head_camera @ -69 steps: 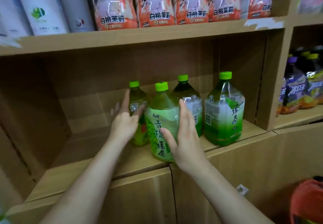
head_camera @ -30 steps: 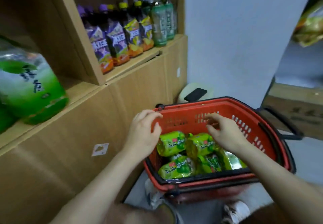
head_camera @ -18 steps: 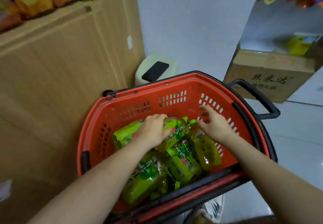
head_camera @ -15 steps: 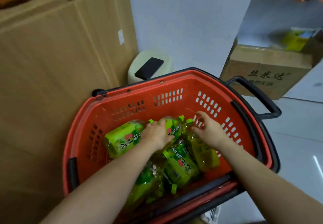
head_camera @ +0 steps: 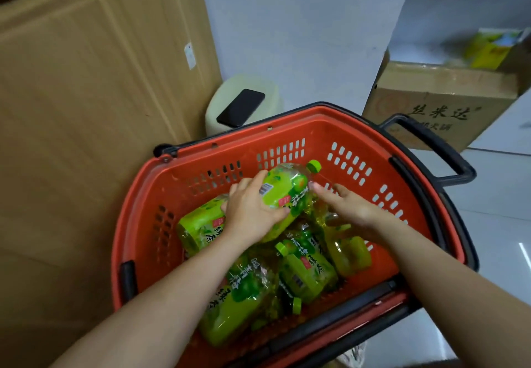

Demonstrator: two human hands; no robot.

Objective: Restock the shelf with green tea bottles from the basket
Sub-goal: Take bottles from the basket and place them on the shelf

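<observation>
A red basket (head_camera: pixel 287 132) with black handles stands on the floor below me and holds several green tea bottles lying on their sides. My left hand (head_camera: pixel 247 212) grips one green tea bottle (head_camera: pixel 284 192) around its middle and holds it tilted above the pile, its green cap pointing up and right. My right hand (head_camera: pixel 353 209) lies flat with its fingers stretched beside that bottle's neck, over another bottle (head_camera: pixel 347 250). More bottles (head_camera: pixel 304 270) lie under both forearms.
The wooden cabinet front (head_camera: pixel 86 109) of the shelf unit rises at the left. A cream bin (head_camera: pixel 244 103) with a black phone (head_camera: pixel 241 107) on it stands behind the basket. A cardboard box (head_camera: pixel 442 100) sits at the right on the pale floor.
I turned from the shelf down to the basket. My left hand closed on a bottle and raised it off the pile; my right hand stayed beside its neck.
</observation>
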